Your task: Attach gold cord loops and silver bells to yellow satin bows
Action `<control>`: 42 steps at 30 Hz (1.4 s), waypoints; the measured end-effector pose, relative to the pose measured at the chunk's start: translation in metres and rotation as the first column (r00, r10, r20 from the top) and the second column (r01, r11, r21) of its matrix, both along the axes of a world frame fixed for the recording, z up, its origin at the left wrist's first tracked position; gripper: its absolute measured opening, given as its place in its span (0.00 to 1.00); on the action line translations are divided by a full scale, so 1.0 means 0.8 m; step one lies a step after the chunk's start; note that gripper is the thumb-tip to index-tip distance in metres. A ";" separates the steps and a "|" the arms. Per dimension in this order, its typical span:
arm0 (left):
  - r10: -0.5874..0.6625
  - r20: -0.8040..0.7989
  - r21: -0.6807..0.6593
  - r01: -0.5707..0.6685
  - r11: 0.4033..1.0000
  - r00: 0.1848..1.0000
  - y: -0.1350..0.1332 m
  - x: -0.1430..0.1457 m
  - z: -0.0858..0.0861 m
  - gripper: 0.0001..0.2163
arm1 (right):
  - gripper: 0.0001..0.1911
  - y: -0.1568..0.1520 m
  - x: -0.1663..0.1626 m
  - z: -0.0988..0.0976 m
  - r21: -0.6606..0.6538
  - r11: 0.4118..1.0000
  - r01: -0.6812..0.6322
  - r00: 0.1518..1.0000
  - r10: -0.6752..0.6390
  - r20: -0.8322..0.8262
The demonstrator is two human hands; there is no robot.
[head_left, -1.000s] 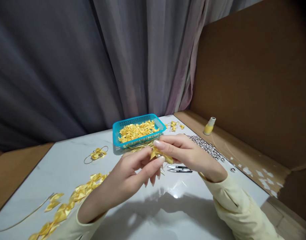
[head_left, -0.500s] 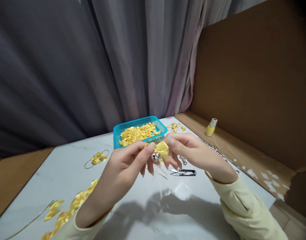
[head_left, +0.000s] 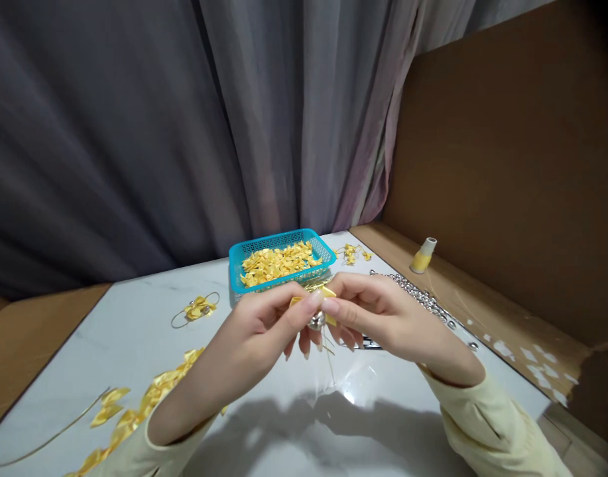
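Thumb to thumb, my left hand [head_left: 268, 324] and my right hand [head_left: 383, 311] pinch a small yellow ribbon bow [head_left: 329, 292] above the table. A shiny silver bell [head_left: 317, 320] hangs under the bow, between my fingers. Most of the bow is hidden by my thumbs. Thin gold cord ends dangle below the hands. Behind my right fingers, the thread snips [head_left: 369, 343] are mostly covered. Just beyond the hands stands a blue plastic basket [head_left: 233, 271] holding many yellow bows [head_left: 278, 264].
Yellow bows with a cord loop [head_left: 200, 308] lie at left, and a strip of yellow bows [head_left: 157, 392] runs beside my left forearm. Silver bells [head_left: 423, 296] line the right edge. A yellow thread cone [head_left: 424, 256] stands on cardboard. More corded bows [head_left: 351, 253] sit behind.
My right thumb has come in against the left thumb, covering more of the bow. The bell now hangs slightly lower and to the right. The view has shifted a little.
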State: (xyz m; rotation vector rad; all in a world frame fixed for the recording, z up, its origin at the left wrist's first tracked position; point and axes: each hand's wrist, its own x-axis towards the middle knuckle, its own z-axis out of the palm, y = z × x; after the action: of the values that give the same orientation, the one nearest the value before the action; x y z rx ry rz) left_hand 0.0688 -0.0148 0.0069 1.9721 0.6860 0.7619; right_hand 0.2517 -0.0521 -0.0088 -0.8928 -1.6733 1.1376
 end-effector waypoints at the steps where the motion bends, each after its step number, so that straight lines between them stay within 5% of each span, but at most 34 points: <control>1: 0.029 0.002 -0.002 -0.029 1.000 1.000 0.001 -0.001 -0.001 0.14 | 0.13 -0.001 -0.001 -0.001 0.042 0.996 0.075 0.997 -0.075 0.009; 4: 0.166 -0.019 0.030 -0.165 0.986 0.986 0.001 -0.002 -0.003 0.15 | 0.16 -0.008 -0.006 -0.002 0.200 0.915 0.350 0.931 -0.363 0.028; 6: 0.250 -0.013 0.069 -0.248 0.966 0.968 0.000 -0.003 -0.004 0.15 | 0.19 -0.015 -0.011 -0.003 0.246 0.883 0.399 0.904 -0.424 0.056; 12: 0.232 0.096 0.047 -0.237 0.970 0.968 -0.005 -0.001 -0.002 0.13 | 0.15 -0.017 -0.023 -0.002 0.144 0.959 0.243 0.949 -0.266 0.167; 20: 0.208 0.153 -0.172 -0.181 0.968 0.966 -0.005 -0.005 -0.006 0.16 | 0.13 -0.005 -0.017 -0.003 -0.102 0.984 0.148 0.989 -0.147 0.014; 26: 0.171 0.091 -0.242 -0.145 0.959 0.981 -0.002 -0.006 -0.005 0.15 | 0.12 0.004 -0.014 -0.004 -0.163 0.985 0.065 0.989 -0.085 -0.123; 31: 0.200 0.143 -0.315 -0.147 0.938 0.969 0.002 -0.005 -0.008 0.05 | 0.14 0.008 -0.012 -0.006 -0.167 0.985 0.029 0.984 -0.058 -0.169; 42: 0.205 0.194 -0.147 -0.178 0.973 0.959 -0.005 -0.006 0.000 0.04 | 0.10 0.005 -0.008 -0.001 -0.156 0.987 -0.028 0.999 0.020 -0.050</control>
State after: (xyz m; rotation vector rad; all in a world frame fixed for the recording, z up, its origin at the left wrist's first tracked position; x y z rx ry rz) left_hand 0.0644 -0.0189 0.0070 1.6968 0.7873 1.0008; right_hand 0.2450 -0.0479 -0.0096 -0.9375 -1.5759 1.3113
